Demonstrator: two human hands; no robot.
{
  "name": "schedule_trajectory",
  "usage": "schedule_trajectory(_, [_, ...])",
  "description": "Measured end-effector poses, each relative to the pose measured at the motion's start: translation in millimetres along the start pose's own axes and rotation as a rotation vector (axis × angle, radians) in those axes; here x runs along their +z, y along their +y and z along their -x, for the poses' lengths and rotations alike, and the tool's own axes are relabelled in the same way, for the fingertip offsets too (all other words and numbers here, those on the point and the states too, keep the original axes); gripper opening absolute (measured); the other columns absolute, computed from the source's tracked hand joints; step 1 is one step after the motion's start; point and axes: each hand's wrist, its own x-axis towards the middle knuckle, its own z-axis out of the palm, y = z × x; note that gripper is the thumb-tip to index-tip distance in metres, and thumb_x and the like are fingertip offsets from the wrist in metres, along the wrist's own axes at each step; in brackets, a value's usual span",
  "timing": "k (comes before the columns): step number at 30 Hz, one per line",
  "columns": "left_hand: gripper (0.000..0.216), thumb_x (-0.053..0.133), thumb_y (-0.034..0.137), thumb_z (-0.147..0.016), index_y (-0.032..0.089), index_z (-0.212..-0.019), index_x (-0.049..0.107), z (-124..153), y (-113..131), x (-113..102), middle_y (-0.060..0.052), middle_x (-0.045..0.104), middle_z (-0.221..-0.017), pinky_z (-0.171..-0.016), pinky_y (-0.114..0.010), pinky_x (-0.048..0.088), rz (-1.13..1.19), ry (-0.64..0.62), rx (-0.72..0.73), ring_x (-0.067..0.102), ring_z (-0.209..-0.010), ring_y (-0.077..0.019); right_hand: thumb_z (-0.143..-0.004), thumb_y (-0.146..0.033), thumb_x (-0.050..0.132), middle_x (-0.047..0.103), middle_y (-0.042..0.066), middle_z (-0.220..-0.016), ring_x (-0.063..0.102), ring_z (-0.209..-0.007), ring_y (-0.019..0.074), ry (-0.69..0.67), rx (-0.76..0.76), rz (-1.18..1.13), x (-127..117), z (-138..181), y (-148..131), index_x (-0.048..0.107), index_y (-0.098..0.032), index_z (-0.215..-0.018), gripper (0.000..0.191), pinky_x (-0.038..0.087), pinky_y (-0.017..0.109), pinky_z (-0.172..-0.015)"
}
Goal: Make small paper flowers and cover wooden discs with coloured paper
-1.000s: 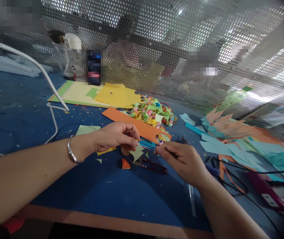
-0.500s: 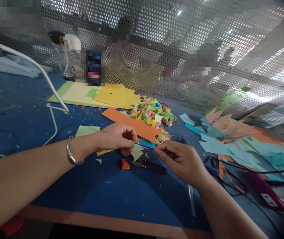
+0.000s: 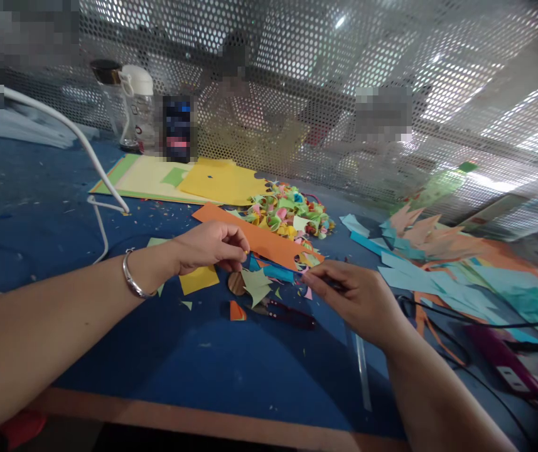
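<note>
Paper bits (image 3: 292,213) cover this blue desk (image 3: 193,364). Left hand (image 3: 212,245) is pinching a tiny yellow piece (image 3: 247,252) near the orange strip (image 3: 275,243); right hand (image 3: 351,292) is closed on something thin, can't tell what. Pale green cutouts (image 3: 256,284) and snips (image 3: 297,315) lie nearer, between them.

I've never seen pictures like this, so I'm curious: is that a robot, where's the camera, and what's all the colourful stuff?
No robot! Those are a person's left hand and right hand. The camera sits on the person's head, looking forward and down. On the blue table lie yellow paper, an orange strip, a heap of little paper scraps and small snips. The left hand pinches something tiny and yellow. The right hand is closed, but I can't tell what's inside.
</note>
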Motion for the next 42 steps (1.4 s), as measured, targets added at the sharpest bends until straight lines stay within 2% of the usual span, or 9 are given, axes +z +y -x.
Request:
schedule_trajectory(4, [0.015,0.074,0.014,-0.075,0.013,-0.083,0.061,-3.4,-3.9,-0.3,-0.002,0.068,-0.071,-0.064,-0.025,0.053,0.093,0.049,-0.005,0.069,-0.066,-0.0127,-0.095,-0.043,0.054,0.064,0.001,-0.066,0.055,-0.057,0.0128,0.005,0.021,0.034,-2.9,-2.3,4.6,0.067,-0.019,-0.075,0.034,0.041,0.023,-0.05])
schedule_trajectory(10, [0.023,0.081,0.011,-0.069,0.013,-0.08,0.061,-1.0,-3.0,4.4,-0.002,0.068,-0.072,-0.062,-0.026,0.053,0.293,0.065,-0.039,0.072,-0.07,-0.0158,-0.092,-0.041,0.055,0.067,-0.001,-0.062,0.055,-0.049,0.0134,-0.024,0.099,0.258,-1.5,-5.7,15.5,0.071,-0.022,-0.079,0.028,0.036,0.026,-0.048])
schedule_trajectory(16, [0.025,0.084,0.013,-0.065,0.013,-0.077,0.063,6.3,0.0,13.4,-0.004,0.07,-0.072,-0.06,-0.025,0.052,0.416,-0.049,-0.102,0.071,-0.07,-0.0166,-0.09,-0.035,0.058,0.071,0.004,-0.078,0.063,-0.072,0.0199,0.057,0.069,0.379,4.2,-5.5,18.2,0.072,-0.022,-0.085,0.019,0.044,0.03,-0.061])
schedule_trajectory(18, [0.025,0.085,0.013,-0.064,0.013,-0.078,0.064,8.1,0.0,15.6,-0.004,0.071,-0.071,-0.061,-0.027,0.053,0.443,-0.077,-0.118,0.071,-0.069,-0.0166,-0.091,-0.035,0.057,0.07,0.005,-0.08,0.064,-0.077,0.0216,0.094,0.036,0.359,5.5,-5.9,12.7,0.071,-0.022,-0.088,0.02,0.046,0.032,-0.065])
schedule_trajectory(21, [0.028,0.085,0.012,-0.062,0.013,-0.08,0.063,9.9,-1.1,17.9,-0.003,0.07,-0.07,-0.059,-0.027,0.052,0.465,-0.094,-0.138,0.071,-0.07,-0.0173,-0.094,-0.034,0.055,0.069,0.005,-0.081,0.063,-0.075,0.0192,0.106,-0.03,0.228,6.9,-7.5,-3.7,0.07,-0.02,-0.09,0.02,0.047,0.031,-0.065])
schedule_trajectory(28, [0.033,0.088,0.022,-0.062,0.014,-0.083,0.064,10.2,-3.2,22.0,-0.005,0.071,-0.073,-0.056,-0.024,0.046,0.475,-0.135,-0.113,0.072,-0.074,-0.0183,-0.094,-0.026,0.056,0.068,0.003,-0.081,0.061,-0.069,0.0146,0.012,-0.169,0.061,10.1,-19.7,-44.1,0.068,-0.021,-0.087,0.015,0.046,0.026,-0.062])
schedule_trajectory(31, [0.03,0.086,0.022,-0.064,0.014,-0.083,0.064,11.0,-2.6,22.8,-0.005,0.072,-0.072,-0.057,-0.024,0.046,0.475,-0.142,-0.089,0.071,-0.073,-0.0175,-0.094,-0.027,0.056,0.066,0.003,-0.078,0.059,-0.068,0.014,0.04,-0.195,0.035,13.9,-26.0,-46.5,0.068,-0.02,-0.087,0.015,0.044,0.026,-0.061])
schedule_trajectory(37, [0.028,0.084,0.015,-0.064,0.013,-0.083,0.064,12.9,-3.1,24.3,-0.004,0.071,-0.072,-0.054,-0.026,0.05,0.473,-0.066,-0.046,0.07,-0.072,-0.0187,-0.094,-0.025,0.056,0.066,0.003,-0.079,0.058,-0.07,0.0149,0.109,-0.192,-0.012,24.1,-26.4,-36.6,0.068,-0.02,-0.089,0.013,0.044,0.027,-0.062])
schedule_trajectory(42, [0.022,0.081,0.012,-0.065,0.013,-0.08,0.064,12.0,-2.8,25.6,-0.003,0.068,-0.067,-0.048,-0.026,0.05,0.452,-0.041,-0.03,0.063,-0.055,-0.0134,-0.094,-0.026,0.057,0.065,0.003,-0.079,0.057,-0.069,0.0141,0.111,-0.175,-0.059,28.0,-22.7,-32.4,0.068,-0.019,-0.09,0.013,0.044,0.027,-0.062])
